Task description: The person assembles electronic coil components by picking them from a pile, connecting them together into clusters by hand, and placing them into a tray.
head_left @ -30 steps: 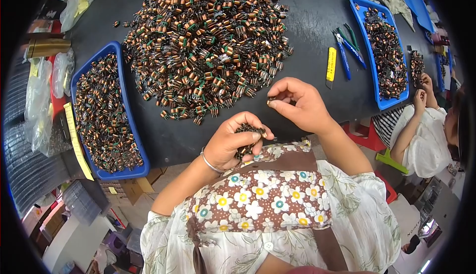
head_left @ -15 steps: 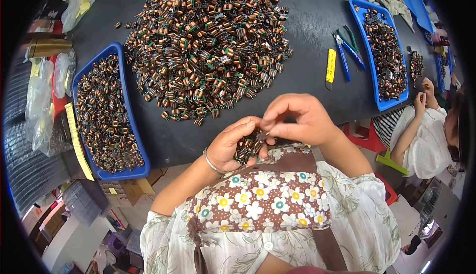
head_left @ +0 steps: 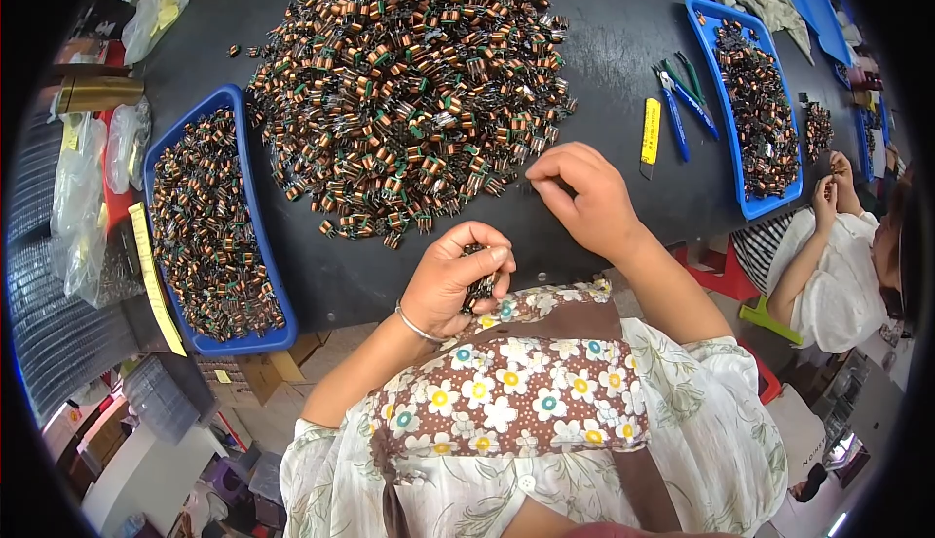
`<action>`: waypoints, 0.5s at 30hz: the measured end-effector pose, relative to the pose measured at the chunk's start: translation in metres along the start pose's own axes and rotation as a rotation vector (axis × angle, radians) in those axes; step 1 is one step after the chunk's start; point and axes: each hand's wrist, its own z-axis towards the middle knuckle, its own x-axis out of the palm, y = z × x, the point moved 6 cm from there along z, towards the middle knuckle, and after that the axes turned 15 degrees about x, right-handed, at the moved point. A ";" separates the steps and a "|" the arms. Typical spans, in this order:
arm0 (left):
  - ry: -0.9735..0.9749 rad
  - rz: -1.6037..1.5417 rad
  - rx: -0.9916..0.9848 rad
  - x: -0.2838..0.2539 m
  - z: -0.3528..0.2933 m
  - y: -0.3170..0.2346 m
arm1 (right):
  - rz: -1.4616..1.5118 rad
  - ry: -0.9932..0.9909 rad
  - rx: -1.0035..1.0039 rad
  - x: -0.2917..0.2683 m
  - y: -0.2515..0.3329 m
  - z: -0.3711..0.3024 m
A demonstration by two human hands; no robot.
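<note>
Reading the clock from the centre of our view, we are holding our left hand (head_left: 438,285) just below the middle, toward 7 o'clock. Its fingers are curling nearly closed around a clutch of small copper-wound coils (head_left: 479,290), which are showing between thumb and palm. Toward 2 o'clock we are hovering our right hand (head_left: 589,202) over the black table (head_left: 604,71), its fingers bending in close to the thumb; we are failing to make out whether they are gripping anything.

A big heap of similar coils (head_left: 409,90) is spreading toward 12 o'clock. A coil-filled blue tray (head_left: 263,236) is lying at 9 o'clock. Toward 2 o'clock, a yellow cutter knife (head_left: 651,131) and blue-handled pliers (head_left: 674,124) are lying near another coil-filled tray (head_left: 720,114).
</note>
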 end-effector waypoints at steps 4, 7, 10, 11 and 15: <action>-0.090 0.084 0.027 0.002 0.001 -0.006 | 0.155 0.109 0.138 0.000 0.005 -0.005; -0.097 0.099 0.034 -0.002 0.000 -0.005 | 0.104 0.101 0.052 -0.001 0.013 -0.004; -0.085 0.109 0.050 -0.005 0.000 -0.003 | -0.093 0.111 -0.074 0.007 0.014 -0.005; -0.084 0.122 0.063 -0.006 0.000 -0.003 | -0.099 0.094 -0.084 0.009 0.009 -0.004; -0.125 0.277 0.117 -0.004 0.000 -0.008 | 0.062 0.232 0.018 0.009 0.011 -0.006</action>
